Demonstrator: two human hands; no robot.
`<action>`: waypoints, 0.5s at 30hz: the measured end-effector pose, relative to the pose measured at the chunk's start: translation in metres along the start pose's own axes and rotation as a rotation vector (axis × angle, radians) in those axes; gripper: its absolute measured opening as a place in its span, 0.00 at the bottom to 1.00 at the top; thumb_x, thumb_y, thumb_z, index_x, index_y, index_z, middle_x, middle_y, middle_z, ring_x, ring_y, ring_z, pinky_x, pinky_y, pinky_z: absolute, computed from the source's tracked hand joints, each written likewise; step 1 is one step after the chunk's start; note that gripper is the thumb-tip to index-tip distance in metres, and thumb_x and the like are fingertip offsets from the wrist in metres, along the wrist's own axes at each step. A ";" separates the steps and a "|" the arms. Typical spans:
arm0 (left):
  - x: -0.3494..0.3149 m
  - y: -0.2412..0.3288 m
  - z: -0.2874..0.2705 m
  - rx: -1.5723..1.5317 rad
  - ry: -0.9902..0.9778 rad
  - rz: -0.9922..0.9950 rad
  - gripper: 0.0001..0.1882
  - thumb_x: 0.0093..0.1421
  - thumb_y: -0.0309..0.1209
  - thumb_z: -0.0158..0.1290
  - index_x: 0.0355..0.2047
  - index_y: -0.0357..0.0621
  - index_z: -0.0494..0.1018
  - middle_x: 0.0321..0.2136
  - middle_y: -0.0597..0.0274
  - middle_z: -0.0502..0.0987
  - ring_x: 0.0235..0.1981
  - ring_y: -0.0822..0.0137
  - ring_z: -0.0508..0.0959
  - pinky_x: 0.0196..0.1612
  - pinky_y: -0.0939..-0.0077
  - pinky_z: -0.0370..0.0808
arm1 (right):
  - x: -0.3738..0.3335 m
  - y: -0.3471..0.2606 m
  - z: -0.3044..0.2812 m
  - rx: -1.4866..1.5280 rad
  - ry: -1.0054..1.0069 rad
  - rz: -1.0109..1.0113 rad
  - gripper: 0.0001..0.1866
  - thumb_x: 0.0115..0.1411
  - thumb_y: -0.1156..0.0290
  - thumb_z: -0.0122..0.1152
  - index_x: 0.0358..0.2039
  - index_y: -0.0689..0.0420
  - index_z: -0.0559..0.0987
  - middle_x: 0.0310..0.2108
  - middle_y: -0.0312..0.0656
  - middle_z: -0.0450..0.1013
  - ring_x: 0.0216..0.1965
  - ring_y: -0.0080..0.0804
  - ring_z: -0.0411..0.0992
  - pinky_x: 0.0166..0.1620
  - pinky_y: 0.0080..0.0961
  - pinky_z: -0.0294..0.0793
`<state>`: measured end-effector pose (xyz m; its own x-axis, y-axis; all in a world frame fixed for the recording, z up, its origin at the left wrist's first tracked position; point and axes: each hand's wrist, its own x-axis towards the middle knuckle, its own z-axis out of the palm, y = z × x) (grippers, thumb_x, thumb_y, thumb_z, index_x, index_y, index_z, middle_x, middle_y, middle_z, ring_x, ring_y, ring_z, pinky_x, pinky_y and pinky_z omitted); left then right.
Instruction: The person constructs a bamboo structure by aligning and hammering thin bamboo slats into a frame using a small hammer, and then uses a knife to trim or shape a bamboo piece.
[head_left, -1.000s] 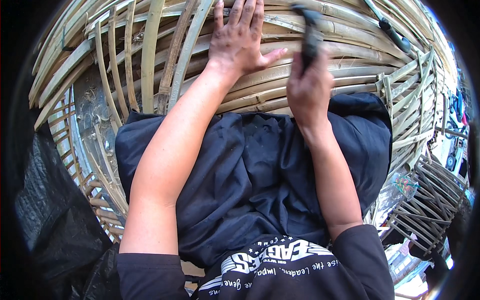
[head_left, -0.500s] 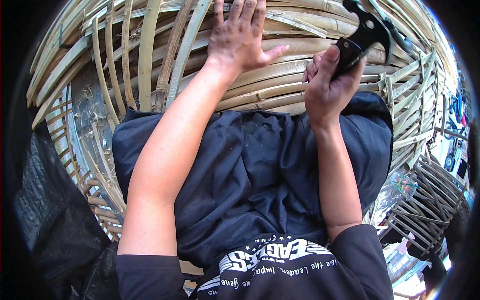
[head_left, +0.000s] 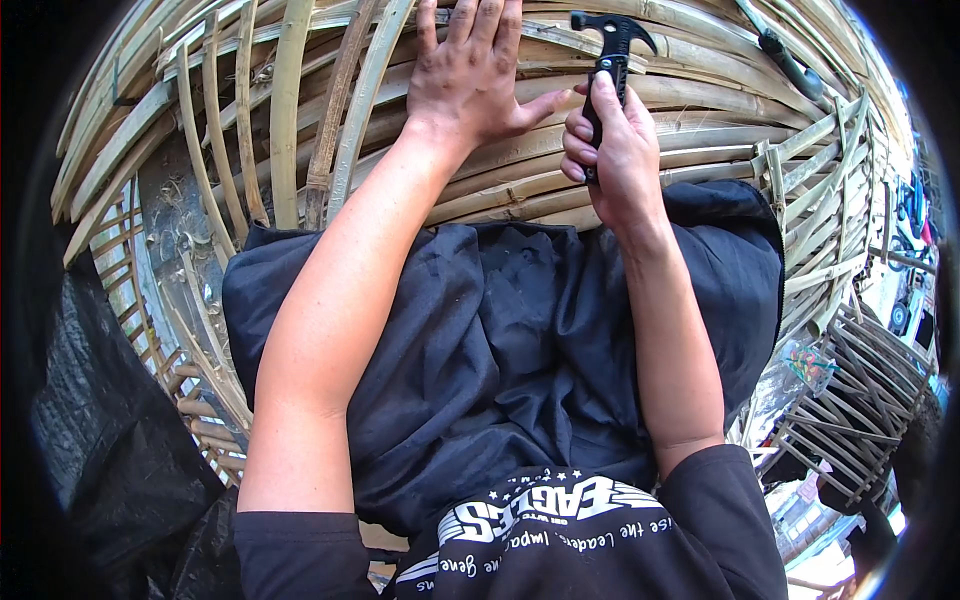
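My left hand [head_left: 465, 85] lies flat on woven bamboo strips [head_left: 540, 145], its fingers spread and pointing away from me. In my right hand [head_left: 615, 145] is a small black claw hammer [head_left: 612, 75], gripped round the handle with the thumb along it. The hammer's head points away from me, above the bamboo, with the claw curving to the right. Black cloth [head_left: 520, 300] covers my lap, just below the bamboo's near edge.
Upright bamboo slats [head_left: 285, 130] cross the weave at left. A dark-handled tool [head_left: 790, 65] lies on the strips at far right. A slatted bamboo frame [head_left: 850, 400] stands at lower right. Black plastic sheeting [head_left: 110, 430] hangs at left.
My right hand has swung the hammer left, so its head is now nearer the left hand. The left hand has stayed flat on the bamboo.
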<state>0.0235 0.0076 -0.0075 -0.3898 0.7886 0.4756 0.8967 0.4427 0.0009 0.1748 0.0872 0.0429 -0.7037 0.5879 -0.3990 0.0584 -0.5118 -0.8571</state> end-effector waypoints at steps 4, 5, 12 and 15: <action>0.000 0.000 0.002 -0.026 0.028 0.002 0.65 0.52 0.78 0.45 0.72 0.33 0.49 0.72 0.44 0.52 0.75 0.51 0.50 0.74 0.40 0.39 | -0.003 -0.004 0.001 -0.018 -0.014 0.023 0.15 0.76 0.55 0.49 0.46 0.55 0.70 0.23 0.30 0.60 0.18 0.15 0.56 0.20 0.17 0.58; 0.000 0.001 0.002 -0.032 0.033 -0.002 0.65 0.52 0.78 0.45 0.72 0.33 0.49 0.72 0.44 0.52 0.75 0.51 0.50 0.74 0.40 0.39 | -0.002 -0.003 0.002 0.024 0.023 0.012 0.15 0.76 0.56 0.49 0.46 0.55 0.70 0.23 0.29 0.60 0.18 0.15 0.56 0.20 0.17 0.58; 0.000 0.000 0.002 -0.011 0.053 0.006 0.66 0.52 0.79 0.45 0.71 0.32 0.50 0.71 0.43 0.54 0.74 0.51 0.52 0.74 0.39 0.40 | -0.002 -0.004 -0.001 -0.076 -0.021 -0.014 0.14 0.76 0.56 0.50 0.45 0.55 0.69 0.22 0.29 0.60 0.17 0.15 0.56 0.19 0.17 0.59; 0.001 0.001 0.002 -0.033 0.061 0.005 0.66 0.51 0.80 0.45 0.71 0.31 0.50 0.71 0.43 0.54 0.74 0.51 0.52 0.74 0.39 0.40 | -0.004 -0.004 -0.001 -0.131 0.027 -0.112 0.15 0.76 0.56 0.49 0.45 0.56 0.68 0.21 0.30 0.60 0.16 0.15 0.56 0.18 0.17 0.59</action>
<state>0.0237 0.0096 -0.0086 -0.3723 0.7629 0.5285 0.9056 0.4233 0.0270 0.1779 0.0880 0.0476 -0.6917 0.6544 -0.3055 0.0735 -0.3570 -0.9312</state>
